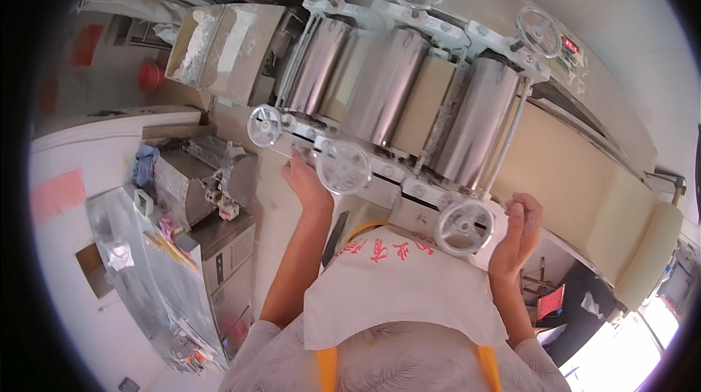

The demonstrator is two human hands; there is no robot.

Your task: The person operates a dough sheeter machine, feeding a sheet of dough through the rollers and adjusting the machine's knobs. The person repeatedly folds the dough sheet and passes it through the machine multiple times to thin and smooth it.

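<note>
A noodle-sheeting machine with three pairs of steel rollers stretches across in front of me, with cream dough sheet passing between them. My left hand is at its front frame, between the left front handwheel and the middle front handwheel. Its fingers are partly hidden, with one stretched out against the frame. My right hand stands just right of the right front handwheel, its fingers curled and the thumb upward. Whatever lies inside those fingers is hidden. Neither hand touches the dough.
At the right, the dough sheet runs down a broad belt to a thick roll. A floury metal hopper adjoins the machine's left end. Further left stand a smaller steel machine and a metal worktable. A red bucket is beyond.
</note>
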